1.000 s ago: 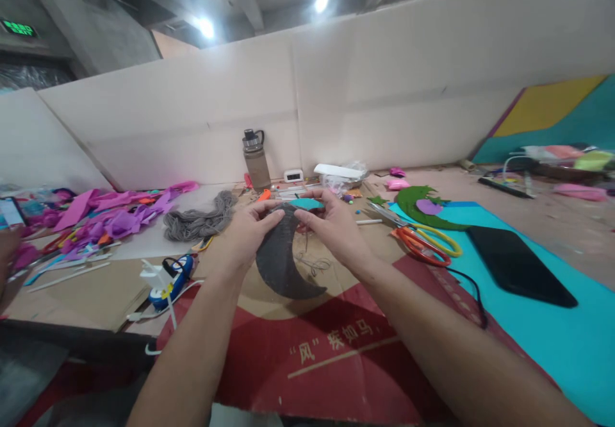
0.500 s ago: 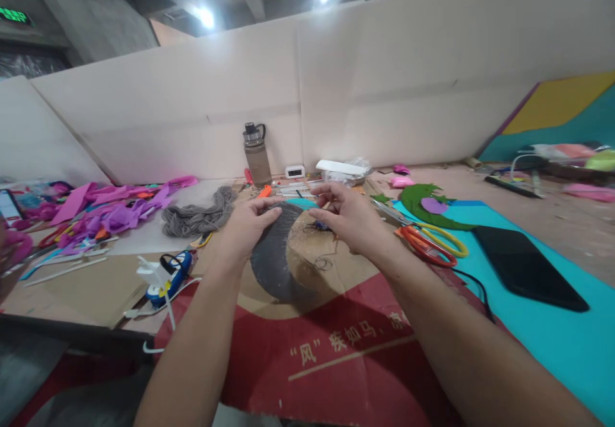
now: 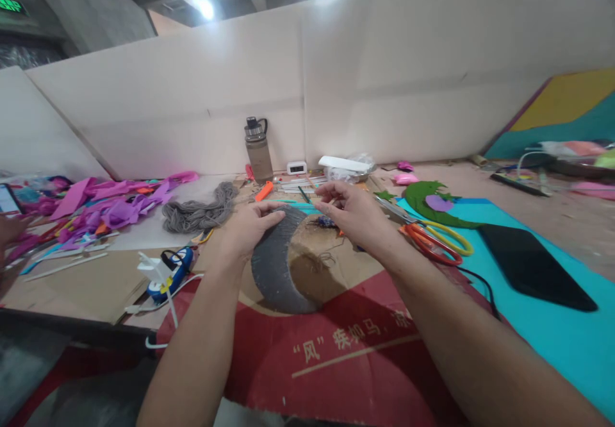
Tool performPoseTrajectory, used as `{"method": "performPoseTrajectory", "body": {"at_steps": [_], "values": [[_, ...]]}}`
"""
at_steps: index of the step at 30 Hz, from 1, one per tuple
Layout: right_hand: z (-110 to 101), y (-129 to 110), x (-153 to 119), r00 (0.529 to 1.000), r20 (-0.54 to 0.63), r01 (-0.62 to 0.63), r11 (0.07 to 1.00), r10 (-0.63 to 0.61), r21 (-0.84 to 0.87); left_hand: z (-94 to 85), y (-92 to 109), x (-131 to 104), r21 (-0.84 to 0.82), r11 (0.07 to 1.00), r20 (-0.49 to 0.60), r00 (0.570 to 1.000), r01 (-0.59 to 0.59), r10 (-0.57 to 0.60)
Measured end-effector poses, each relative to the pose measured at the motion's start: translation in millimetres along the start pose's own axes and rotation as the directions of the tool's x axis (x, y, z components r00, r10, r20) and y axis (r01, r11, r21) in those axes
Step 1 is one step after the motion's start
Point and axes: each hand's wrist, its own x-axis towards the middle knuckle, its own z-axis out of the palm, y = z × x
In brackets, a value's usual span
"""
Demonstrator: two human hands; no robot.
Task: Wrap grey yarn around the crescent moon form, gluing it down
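A grey crescent-shaped piece point(image 3: 273, 273) stands tilted above the cardboard, its lower tip near the red part. My left hand point(image 3: 247, 229) grips its upper end, thumb on the near face and fingers behind. To the right of that end, my right hand point(image 3: 358, 215) is raised with thumb and index finger pinched together; whatever they hold is too small to make out. Beneath lies a brown and red cardboard sheet point(image 3: 355, 376) with printed characters. A small tangle of thin thread point(image 3: 324, 260) lies on it, in the crescent's shadow.
Scissors with red and yellow handles point(image 3: 432, 244) and a black phone point(image 3: 535, 267) lie at right on turquoise sheet point(image 3: 571, 343). A skein of grey yarn point(image 3: 202, 212), purple scraps point(image 3: 129, 206) and a blue power strip point(image 3: 173, 276) are at left. A bottle point(image 3: 258, 151) stands behind.
The grey crescent has tipped, so more of its face shows and its lower tip sits a little lower right. My right hand has shifted slightly right. The view has turned slightly.
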Motion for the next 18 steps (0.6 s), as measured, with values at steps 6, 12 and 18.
{"method": "performPoseTrajectory", "body": {"at_steps": [6, 12, 18], "values": [[-1.5, -1.8, -0.5, 0.971, 0.168, -0.2, 0.963, 0.17, 0.182, -2.0, -3.1, 0.6, -0.099, 0.995, -0.01, 1.0, 0.027, -0.028], [-2.3, -6.7, -12.4, 0.903, 0.354, -0.359, 0.88, 0.243, 0.311, -5.5, -8.0, 5.0, -0.195, 0.958, -0.204, 0.964, -0.208, 0.168], [7.0, -31.2, -39.8, 0.853, 0.521, -0.165, 0.959, 0.022, 0.231, -4.0, -8.2, 3.9, -0.025, 0.92, -0.348, 0.866, -0.391, 0.359]]}}
